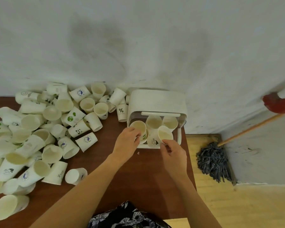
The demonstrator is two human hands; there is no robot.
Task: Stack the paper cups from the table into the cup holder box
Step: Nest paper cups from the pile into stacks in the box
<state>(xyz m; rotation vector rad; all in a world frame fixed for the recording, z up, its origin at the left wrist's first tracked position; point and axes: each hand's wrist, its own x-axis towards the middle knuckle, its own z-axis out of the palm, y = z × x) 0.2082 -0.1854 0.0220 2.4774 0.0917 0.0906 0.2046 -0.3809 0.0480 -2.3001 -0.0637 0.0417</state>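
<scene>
A white plastic cup holder box (pixel 156 101) with a raised lid is placed at the far right corner of the dark brown wooden desk (pixel 135 178), close against the pale wall (pixel 138 38). Inside the open box, several cream paper cups are seen standing with their mouths up and slightly tilted. The left hand (pixel 127 139) is held at the front left of the box, and its fingers are curled around the side of a white paper cup with green print (pixel 138 127), which is partly inside the box. The right hand (pixel 173 151) is held at the front right of the box, and the rim of a second white paper cup with a dark drawing (pixel 164 133) is pinched between its thumb and fingers. A large loose heap of white paper cups (pixel 39 129) is spread over the left half of the desk, most of them lying on their sides. On the yellow wooden floor (pixel 253 208) to the right of the desk, a dark grey string mop (pixel 212 162) with a wooden handle is leaned towards the wall.
</scene>
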